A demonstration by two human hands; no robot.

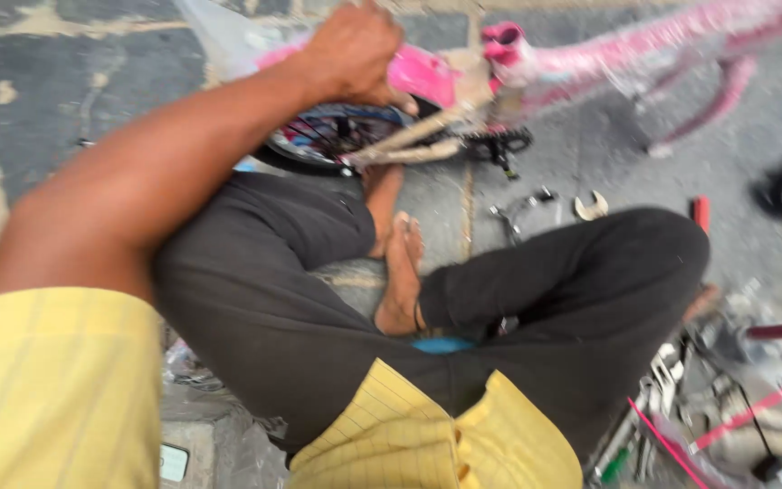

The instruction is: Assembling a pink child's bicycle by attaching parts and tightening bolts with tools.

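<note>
Item: left hand [352, 50], one in view, at about 12 o'clock from the seated person's lap. It is reached out along a bare forearm and closed into a fist against the rear of a small pink bicycle [500, 63]; what the fingers have inside them cannot be made out through the blur. The right hand does not show.

Item: pink bicycle, one, lying on its side on the stone floor [56, 81]. It runs from the hand out toward 2 o'clock, so the hand sits at its near, left end. The fist is touching the pink fender area, directly above the rear wheel [332, 136].

Item: rear wheel, one, dark tyre with coloured spokes, just below the fist at 6 o'clock from it. Pale frame stays run from its hub toward 3 o'clock, to the black chainring [500, 145].

Item: legs, two, crossed, in dark trousers [273, 290]; two bare feet meet between the knees, below the wheel.

Item: loose metal tools, two on the floor right of the feet: a plier-like piece [513, 210] and an open-ended spanner [591, 206], near each other, well apart from the hand.

Item: red-handled tool [700, 213], one, beside the right knee.

Item: yellow checked shirt [56, 389], one, sleeve at lower left.
</note>
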